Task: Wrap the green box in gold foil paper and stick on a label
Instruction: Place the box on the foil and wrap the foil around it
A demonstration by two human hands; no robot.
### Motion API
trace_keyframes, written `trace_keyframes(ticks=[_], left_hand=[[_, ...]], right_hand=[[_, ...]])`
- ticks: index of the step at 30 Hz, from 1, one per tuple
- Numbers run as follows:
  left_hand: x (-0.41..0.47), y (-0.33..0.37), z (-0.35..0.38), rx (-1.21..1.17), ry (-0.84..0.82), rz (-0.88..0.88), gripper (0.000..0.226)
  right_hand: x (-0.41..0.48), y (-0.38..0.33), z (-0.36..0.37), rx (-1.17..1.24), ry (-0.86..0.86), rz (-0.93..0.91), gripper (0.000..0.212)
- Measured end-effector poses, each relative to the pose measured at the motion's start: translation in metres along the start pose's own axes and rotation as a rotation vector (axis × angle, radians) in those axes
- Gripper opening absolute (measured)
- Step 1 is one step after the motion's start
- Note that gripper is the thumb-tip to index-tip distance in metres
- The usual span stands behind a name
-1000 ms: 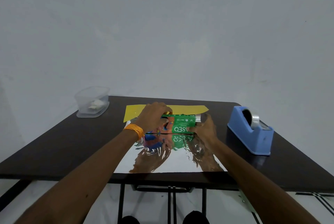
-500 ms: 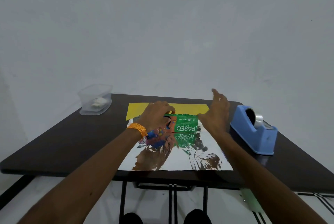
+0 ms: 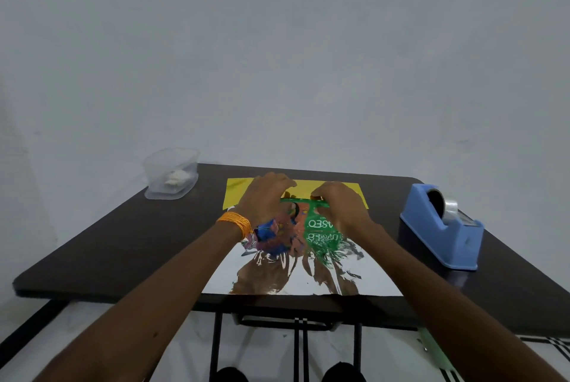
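The left hand point(image 3: 264, 200) and right hand point(image 3: 337, 207) grip the green box point(image 3: 319, 222); best square it on the foil paper point(image 3: 377, 284) first.

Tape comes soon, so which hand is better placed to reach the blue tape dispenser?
Probably the right hand: the tape dispenser stands on its side, while the left hand would cross the box.

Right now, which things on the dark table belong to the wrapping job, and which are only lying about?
In the job: green cardboard box, gripped by left hand and right hand; shiny foil sheet, gold at its far edge; probably blue plastic tape dispenser.
Lying about: clear plastic tub, contents unclear.
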State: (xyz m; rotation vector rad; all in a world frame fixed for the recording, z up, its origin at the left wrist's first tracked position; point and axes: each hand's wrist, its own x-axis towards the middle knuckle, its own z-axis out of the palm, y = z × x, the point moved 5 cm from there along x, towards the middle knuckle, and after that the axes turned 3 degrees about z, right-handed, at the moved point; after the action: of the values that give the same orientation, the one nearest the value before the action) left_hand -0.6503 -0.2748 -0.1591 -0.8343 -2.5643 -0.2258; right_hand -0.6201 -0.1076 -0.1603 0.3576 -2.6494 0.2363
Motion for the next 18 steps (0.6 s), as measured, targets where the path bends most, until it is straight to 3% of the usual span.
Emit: trace_keyframes(ticks=[4, 18], left_hand=[[-0.002, 0.003, -0.002, 0.040, 0.016, 0.028, 0.032], [-0.002, 0.007, -0.002, 0.070, 0.082, 0.018, 0.023]], right_hand=[[-0.006, 0.001, -0.001, -0.001, 0.046, 0.001, 0.029], [-0.005, -0.001, -0.005, -0.054, 0.120, -0.014, 0.020]])
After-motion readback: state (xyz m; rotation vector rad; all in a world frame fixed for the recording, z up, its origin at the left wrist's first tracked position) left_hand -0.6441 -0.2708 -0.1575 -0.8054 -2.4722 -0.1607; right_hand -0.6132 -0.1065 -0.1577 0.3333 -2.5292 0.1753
